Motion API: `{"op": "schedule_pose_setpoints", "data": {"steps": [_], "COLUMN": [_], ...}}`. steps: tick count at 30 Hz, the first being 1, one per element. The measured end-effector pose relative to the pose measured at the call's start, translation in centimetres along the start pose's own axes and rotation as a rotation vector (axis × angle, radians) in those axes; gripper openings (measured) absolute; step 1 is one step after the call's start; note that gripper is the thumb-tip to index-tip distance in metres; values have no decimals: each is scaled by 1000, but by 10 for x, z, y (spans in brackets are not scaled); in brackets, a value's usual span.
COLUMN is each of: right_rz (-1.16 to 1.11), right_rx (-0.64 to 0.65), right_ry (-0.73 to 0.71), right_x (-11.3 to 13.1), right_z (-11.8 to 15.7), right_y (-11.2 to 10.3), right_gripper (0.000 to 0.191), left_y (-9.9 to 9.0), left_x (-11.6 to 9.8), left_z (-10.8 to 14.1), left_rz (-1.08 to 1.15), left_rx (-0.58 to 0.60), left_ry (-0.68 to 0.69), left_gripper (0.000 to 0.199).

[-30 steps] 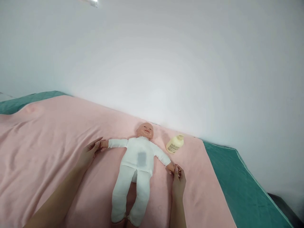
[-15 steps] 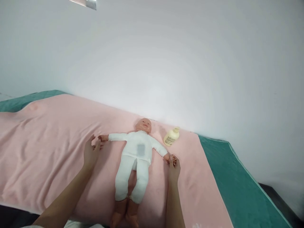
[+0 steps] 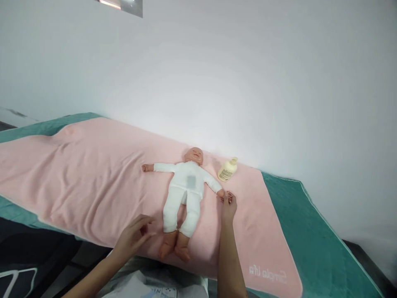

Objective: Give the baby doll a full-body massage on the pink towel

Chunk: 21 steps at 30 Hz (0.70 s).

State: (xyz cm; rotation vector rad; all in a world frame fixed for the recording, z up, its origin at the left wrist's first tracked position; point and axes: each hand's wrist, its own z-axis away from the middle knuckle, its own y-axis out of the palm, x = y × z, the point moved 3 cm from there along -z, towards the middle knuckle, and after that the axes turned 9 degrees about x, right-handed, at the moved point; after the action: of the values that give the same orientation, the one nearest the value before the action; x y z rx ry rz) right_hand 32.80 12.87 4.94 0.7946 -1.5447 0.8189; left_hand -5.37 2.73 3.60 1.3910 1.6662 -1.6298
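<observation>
In the head view, looking forward and down at a doll (image 3: 187,176), lying face up on a pink blanket (image 3: 102,178) and pointing its head toward a white wall (image 3: 198,74), its bare feet toward the near edge. Wearing a white top with a greyish patch on the front and white trousers, and stretching both arms out sideways. Clasping the doll's hand on the right side with the right hand (image 3: 230,203), closing thumb and curled fingers on it. Holding the left hand (image 3: 135,231) near the doll's feet, to the left of them, over the near edge of the blanket; parting thumb from fingers with a gap between, and being unable to tell about contact with the cloth below. Seeing the doll's other arm lying on the blanket, well apart from both hands. Seeing also a pale yellow bottle (image 3: 227,170) standing on the blanket near the doll's head, beyond the clasped arm, bearing dark print too small to read. Noting a green cover (image 3: 297,219) showing from beneath the blanket, reversed lettering (image 3: 268,273) running along the near right corner, and a pale garment (image 3: 149,285) showing at the bottom.
</observation>
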Motion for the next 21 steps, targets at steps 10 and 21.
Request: {"op": "schedule_pose_setpoints", "data": {"steps": [10,21], "right_rz": [15,-12], "right_rx": [-1,0], "right_ry": [-29,-50], "right_x": [2,3], "right_z": [2,3], "right_y": [-1,-1], "right_gripper": [54,59], "left_y": [52,64], "left_x": [19,9], "left_z": [20,25], "left_rz": [-234,-271], "left_rx": [196,6], "left_ry": [453,509], "left_gripper": [63,43]}}
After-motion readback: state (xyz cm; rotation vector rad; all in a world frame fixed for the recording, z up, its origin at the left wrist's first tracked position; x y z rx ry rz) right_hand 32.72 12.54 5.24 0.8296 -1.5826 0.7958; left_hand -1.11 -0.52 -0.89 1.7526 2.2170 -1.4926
